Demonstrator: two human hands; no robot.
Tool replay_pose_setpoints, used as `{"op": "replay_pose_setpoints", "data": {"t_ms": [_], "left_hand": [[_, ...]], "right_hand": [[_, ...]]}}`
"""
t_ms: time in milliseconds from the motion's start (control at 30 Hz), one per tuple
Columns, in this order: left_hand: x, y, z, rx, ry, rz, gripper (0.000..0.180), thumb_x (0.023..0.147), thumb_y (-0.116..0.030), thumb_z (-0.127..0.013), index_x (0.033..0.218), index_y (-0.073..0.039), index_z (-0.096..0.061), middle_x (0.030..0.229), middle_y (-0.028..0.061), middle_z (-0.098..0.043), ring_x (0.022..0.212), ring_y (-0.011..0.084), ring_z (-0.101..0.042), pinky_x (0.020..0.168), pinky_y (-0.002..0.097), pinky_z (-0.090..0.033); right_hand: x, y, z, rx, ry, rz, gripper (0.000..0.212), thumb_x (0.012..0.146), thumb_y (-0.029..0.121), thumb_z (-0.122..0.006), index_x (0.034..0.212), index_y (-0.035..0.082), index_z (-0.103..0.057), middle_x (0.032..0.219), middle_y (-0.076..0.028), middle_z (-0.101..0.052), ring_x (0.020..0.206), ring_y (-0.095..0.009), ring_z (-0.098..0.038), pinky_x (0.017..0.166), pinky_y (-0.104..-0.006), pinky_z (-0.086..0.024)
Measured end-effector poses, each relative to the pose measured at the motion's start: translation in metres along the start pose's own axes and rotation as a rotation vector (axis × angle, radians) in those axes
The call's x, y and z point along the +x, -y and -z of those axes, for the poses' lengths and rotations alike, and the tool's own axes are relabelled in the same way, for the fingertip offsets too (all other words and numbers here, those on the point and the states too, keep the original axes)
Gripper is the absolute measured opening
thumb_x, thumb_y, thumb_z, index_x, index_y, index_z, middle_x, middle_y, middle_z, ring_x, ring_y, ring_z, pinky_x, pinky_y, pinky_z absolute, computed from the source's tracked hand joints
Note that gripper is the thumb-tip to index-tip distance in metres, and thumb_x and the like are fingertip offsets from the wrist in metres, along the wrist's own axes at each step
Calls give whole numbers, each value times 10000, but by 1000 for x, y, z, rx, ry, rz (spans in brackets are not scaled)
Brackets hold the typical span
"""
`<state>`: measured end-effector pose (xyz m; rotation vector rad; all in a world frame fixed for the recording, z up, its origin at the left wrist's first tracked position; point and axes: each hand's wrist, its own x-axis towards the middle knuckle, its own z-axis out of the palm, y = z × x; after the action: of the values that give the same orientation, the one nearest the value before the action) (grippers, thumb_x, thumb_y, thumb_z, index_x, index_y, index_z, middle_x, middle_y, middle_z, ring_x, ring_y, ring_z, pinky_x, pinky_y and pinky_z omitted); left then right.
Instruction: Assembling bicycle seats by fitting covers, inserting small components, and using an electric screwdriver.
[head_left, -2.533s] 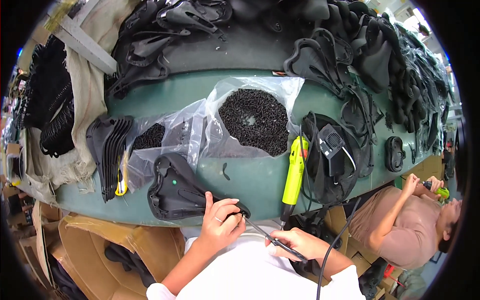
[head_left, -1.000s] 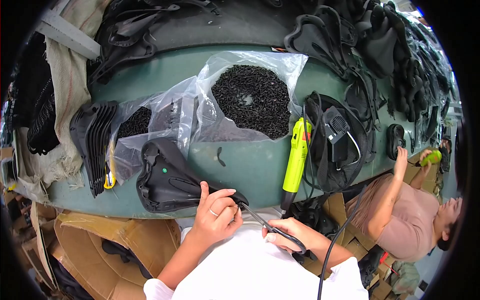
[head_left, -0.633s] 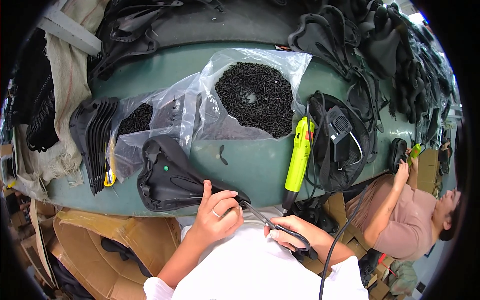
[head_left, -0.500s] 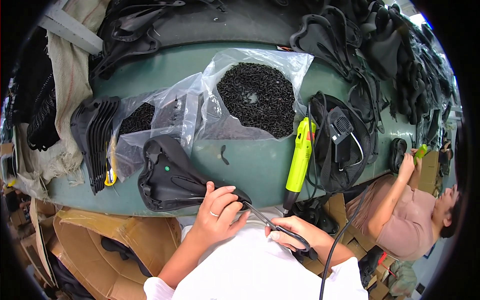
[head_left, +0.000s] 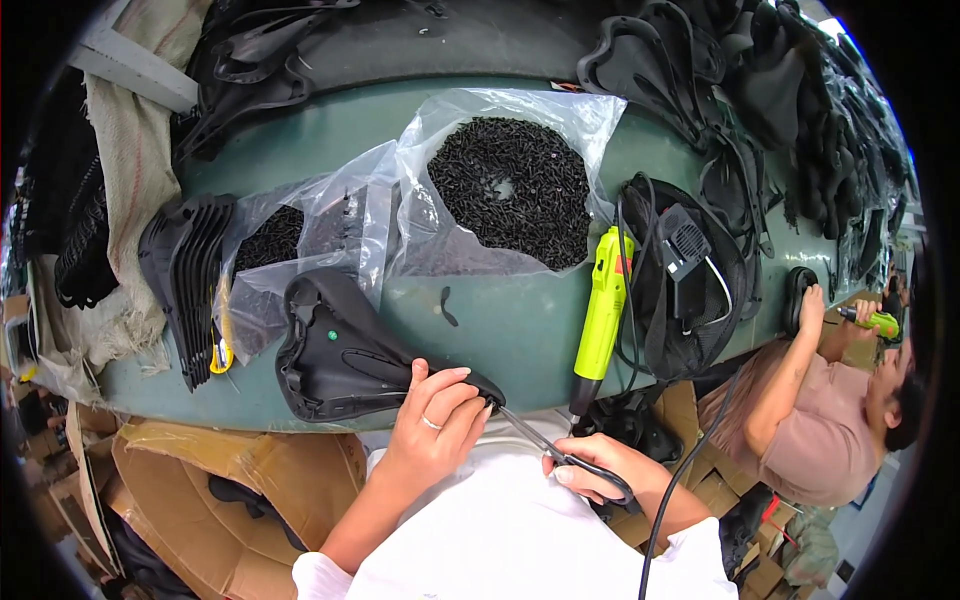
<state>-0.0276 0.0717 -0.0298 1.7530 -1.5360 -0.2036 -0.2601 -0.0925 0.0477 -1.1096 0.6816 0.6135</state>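
The right hand [head_left: 600, 468] is closed around the handles of the scissors [head_left: 530, 431]; the blades point up-left, tip at the saddle's nose. The left hand [head_left: 432, 430], nearer the nose, touches it with half-curled fingers; any pinch is hidden. The black bicycle saddle [head_left: 335, 365] lies at the near edge of the green table [head_left: 500, 340], long axis running nose lower right, rear upper left. Containers: cardboard box [head_left: 200, 442] at left, black parts [head_left: 250, 503] inside; beyond the saddle, small and large clear bags [head_left: 430, 248] of black screws [head_left: 540, 195].
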Motion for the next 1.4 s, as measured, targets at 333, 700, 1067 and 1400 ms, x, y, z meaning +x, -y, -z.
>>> {"op": "replay_pose_setpoints", "data": {"t_ms": [333,700,1067,1400], "left_hand": [[-12,10,-7,90,10,-118,146,834,-47,-818,941,-38,-719,1171,68,-645,1264,270,-629,1245,648,-380],[-10,11,-9,-2,-73,-107,145,776,-23,-800,886,-63,-716,1146,55,-643,1244,261,-639,1267,605,-374],[-6,7,-8,-120,-80,-81,167,733,36,-758,711,-65,-627,1016,43,-670,1179,261,-680,1261,634,-346],[-5,8,-8,-128,-92,-84,181,707,52,-738,697,-62,-597,1011,46,-674,1180,268,-685,1246,630,-364]], "right_hand": [[9,3,-3,23,24,11,398,1105,440,-623,1116,44,-657,740,28,-538,618,-89,-493,586,-293,-425],[12,-2,1,5,83,-29,456,1109,494,-591,1150,45,-657,694,29,-506,593,-88,-485,556,-294,-406],[15,1,-8,98,63,-29,439,1110,451,-594,1144,19,-663,642,34,-516,526,-78,-502,502,-278,-402],[19,-11,-14,-184,-134,138,386,1039,372,-747,1019,-8,-688,661,-53,-483,597,-126,-422,563,-317,-386]]}}
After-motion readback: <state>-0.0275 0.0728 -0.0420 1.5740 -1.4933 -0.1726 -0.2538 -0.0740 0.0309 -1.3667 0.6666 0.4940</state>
